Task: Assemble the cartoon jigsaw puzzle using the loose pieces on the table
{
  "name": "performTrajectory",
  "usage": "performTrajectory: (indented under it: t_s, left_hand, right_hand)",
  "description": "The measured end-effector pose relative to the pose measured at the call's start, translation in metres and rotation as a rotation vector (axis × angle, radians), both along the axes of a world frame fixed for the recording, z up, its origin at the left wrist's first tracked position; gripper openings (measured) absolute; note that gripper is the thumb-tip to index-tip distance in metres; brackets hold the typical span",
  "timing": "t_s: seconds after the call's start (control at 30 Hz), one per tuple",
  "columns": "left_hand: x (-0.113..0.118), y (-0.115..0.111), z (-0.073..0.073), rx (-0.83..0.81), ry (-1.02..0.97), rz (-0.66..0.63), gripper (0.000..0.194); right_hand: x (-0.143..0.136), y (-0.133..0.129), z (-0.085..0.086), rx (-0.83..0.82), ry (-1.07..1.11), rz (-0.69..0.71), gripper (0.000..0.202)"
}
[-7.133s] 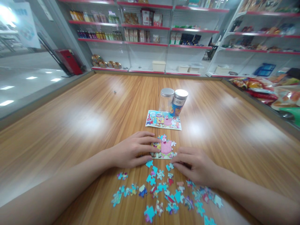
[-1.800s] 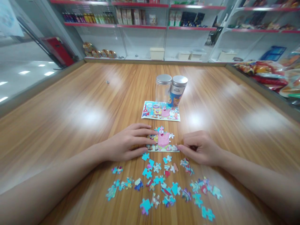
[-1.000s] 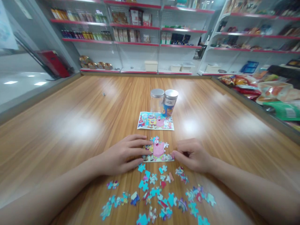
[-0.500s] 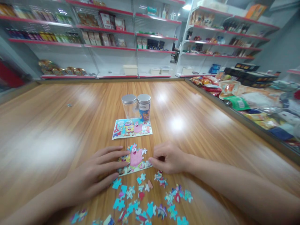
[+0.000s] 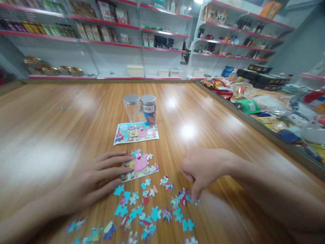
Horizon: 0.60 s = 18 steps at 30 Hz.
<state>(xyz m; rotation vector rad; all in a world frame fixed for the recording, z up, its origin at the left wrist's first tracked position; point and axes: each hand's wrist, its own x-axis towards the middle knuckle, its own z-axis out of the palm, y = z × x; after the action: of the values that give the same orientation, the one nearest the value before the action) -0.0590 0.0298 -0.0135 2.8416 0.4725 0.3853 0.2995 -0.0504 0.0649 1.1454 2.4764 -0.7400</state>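
Loose puzzle pieces [image 5: 156,214] nearest on the surface [image 5: 172,135], right hand [image 5: 207,171] curled at their right side, can't tell if pinching one, left hand [image 5: 93,183] spread, unclenched, over left part of the part-built puzzle [image 5: 140,165], picture sheet [image 5: 143,131] beyond, lidded jars [image 5: 149,109] standing at its far edge.

I face a wide wood-grain tabletop [image 5: 215,115], glossy enough to throw back light (one bright patch [image 5: 188,131] glares especially). Beyond it I see white shelving [image 5: 119,59] with pinkish-red edges [image 5: 109,43], a second rack [image 5: 214,62] to the right, and a blue-grey wall [image 5: 299,54] past that. A ceiling light [image 5: 198,1] shines overhead.
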Motion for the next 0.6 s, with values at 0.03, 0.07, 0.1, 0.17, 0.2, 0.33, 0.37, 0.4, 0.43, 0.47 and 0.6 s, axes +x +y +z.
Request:
performTrajectory:
  t_s: [0.03,0.07,0.1,0.17,0.2,0.33,0.37,0.4,0.43,0.47,0.6]
  left_hand:
    - [0.0,0.0,-0.001,-0.003,-0.002,0.0,0.048]
    - [-0.001,0.001,-0.001,-0.004,-0.001,-0.001,0.048]
    - [-0.001,0.001,-0.002,-0.001,0.002,-0.001,0.048]
    - [-0.001,0.001,-0.002,0.009,0.013,-0.001,0.049]
    - [-0.001,0.001,-0.002,0.013,0.018,-0.001,0.05]
    - [0.0,0.0,-0.001,0.003,0.023,-0.001,0.05]
    - [0.001,0.0,-0.001,-0.002,0.017,-0.001,0.049]
    - [0.001,0.0,0.0,-0.007,0.013,-0.001,0.049]
    - [0.002,0.0,0.0,-0.011,0.008,0.001,0.049]
    - [0.002,-0.001,0.0,-0.015,0.007,0.001,0.049]
    - [0.002,-0.001,0.001,-0.019,0.018,-0.007,0.051]
  right_hand:
    - [0.001,-0.004,0.001,0.037,-0.029,0.008,0.046]
    - [0.0,-0.007,0.0,0.081,-0.046,0.009,0.046]
    - [-0.002,-0.009,-0.002,0.123,-0.052,0.007,0.048]
    - [-0.009,-0.009,-0.009,0.163,-0.051,-0.006,0.053]
    - [-0.012,-0.006,-0.013,0.161,-0.041,-0.021,0.055]
    - [-0.021,0.013,-0.031,0.194,0.11,-0.164,0.056]
    - [-0.021,0.018,-0.035,0.201,0.154,-0.201,0.055]
    - [-0.021,0.022,-0.038,0.192,0.191,-0.221,0.054]
    - [-0.02,0.026,-0.04,0.166,0.224,-0.23,0.053]
    - [-0.018,0.029,-0.042,0.117,0.254,-0.238,0.053]
    - [-0.008,0.034,-0.043,-0.226,0.388,-0.302,0.042]
